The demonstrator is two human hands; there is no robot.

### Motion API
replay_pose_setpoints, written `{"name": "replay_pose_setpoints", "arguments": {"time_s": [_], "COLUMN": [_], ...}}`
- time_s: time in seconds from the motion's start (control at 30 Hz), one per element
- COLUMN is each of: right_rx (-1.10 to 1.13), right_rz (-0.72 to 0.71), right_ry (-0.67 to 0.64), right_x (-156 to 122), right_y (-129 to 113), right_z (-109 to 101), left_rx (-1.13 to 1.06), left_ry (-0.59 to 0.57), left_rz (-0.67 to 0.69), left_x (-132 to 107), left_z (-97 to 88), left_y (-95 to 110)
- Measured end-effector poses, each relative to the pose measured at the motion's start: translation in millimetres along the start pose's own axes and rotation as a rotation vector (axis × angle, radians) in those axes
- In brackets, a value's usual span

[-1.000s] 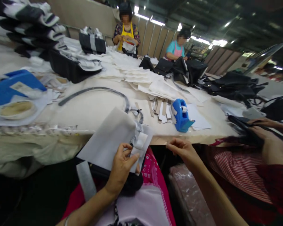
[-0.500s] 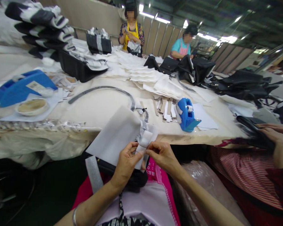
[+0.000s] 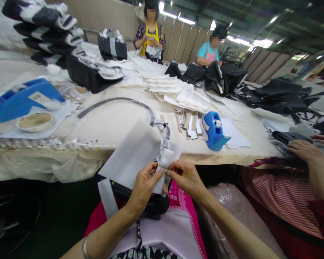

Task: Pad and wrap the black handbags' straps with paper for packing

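Note:
A black bag (image 3: 118, 190) rests on my lap against the table edge, with a large white sheet (image 3: 132, 154) lying over it. At the sheet's right side, a small white strip (image 3: 166, 158) curls over a strap wrapped in clear film (image 3: 164, 144). My left hand (image 3: 144, 183) pinches the strip from the left, thumb on top. From the right, my right hand (image 3: 185, 176) pinches the strip's edge between thumb and forefinger. The wrapped strap runs up onto the table as a long curved band (image 3: 118, 100). A grey-white strip (image 3: 108, 198) hangs at the bag's left.
Blue tape dispensers stand at right (image 3: 216, 131) and left (image 3: 27, 99), the left one behind a shallow dish (image 3: 35, 121). Paper strips (image 3: 190, 124), white sheets (image 3: 175, 90) and black bags (image 3: 94, 73) cover the table (image 3: 110, 126). A co-worker's hands (image 3: 307, 151) work at right.
My hands stay nearly in place, with the fingers shifting slightly on the white strip. At right, the co-worker's hands have moved over a black item.

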State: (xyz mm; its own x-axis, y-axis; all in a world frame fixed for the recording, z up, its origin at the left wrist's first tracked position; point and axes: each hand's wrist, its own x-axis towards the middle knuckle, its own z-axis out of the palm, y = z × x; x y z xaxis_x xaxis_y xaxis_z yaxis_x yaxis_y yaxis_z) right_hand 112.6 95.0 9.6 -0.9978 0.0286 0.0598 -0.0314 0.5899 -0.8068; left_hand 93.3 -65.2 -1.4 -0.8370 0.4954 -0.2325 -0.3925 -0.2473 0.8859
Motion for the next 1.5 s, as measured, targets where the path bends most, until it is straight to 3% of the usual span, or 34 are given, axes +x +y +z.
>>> {"name": "replay_pose_setpoints", "arguments": {"time_s": [0.13, 0.37, 0.5, 0.8, 0.93, 1.2, 1.3, 1.5], "right_rx": [0.050, 0.362, 0.417, -0.048, 0.014, 0.072, 0.287, 0.909], "right_rz": [0.025, 0.101, 0.103, 0.024, -0.022, 0.098, 0.168, 0.394], "right_ry": [-0.024, -0.145, -0.074, 0.199, 0.201, 0.214, 0.208, -0.085], "right_x": [0, 0, 6, 8, 8, 16, 13, -2], "right_y": [5, 7, 14, 5, 10, 7, 2, -14], "right_z": [-3, -14, -3, 22, 28, 30, 29, 18], "left_rx": [-0.042, -0.110, -0.110, -0.054, -0.056, -0.056, -0.073, -0.184], "left_ry": [0.008, 0.051, 0.061, -0.036, -0.062, -0.091, -0.072, -0.078], "left_rz": [-0.016, -0.070, -0.093, -0.094, -0.098, -0.084, -0.079, 0.002], "left_x": [0, 1, 0, 1, 1, 1, 1, 6], "left_z": [-1.7, -6.1, -6.6, -12.3, -13.8, -13.5, -12.4, -12.2], "left_y": [0, 0, 1, 3, 3, 4, 2, -9]}}
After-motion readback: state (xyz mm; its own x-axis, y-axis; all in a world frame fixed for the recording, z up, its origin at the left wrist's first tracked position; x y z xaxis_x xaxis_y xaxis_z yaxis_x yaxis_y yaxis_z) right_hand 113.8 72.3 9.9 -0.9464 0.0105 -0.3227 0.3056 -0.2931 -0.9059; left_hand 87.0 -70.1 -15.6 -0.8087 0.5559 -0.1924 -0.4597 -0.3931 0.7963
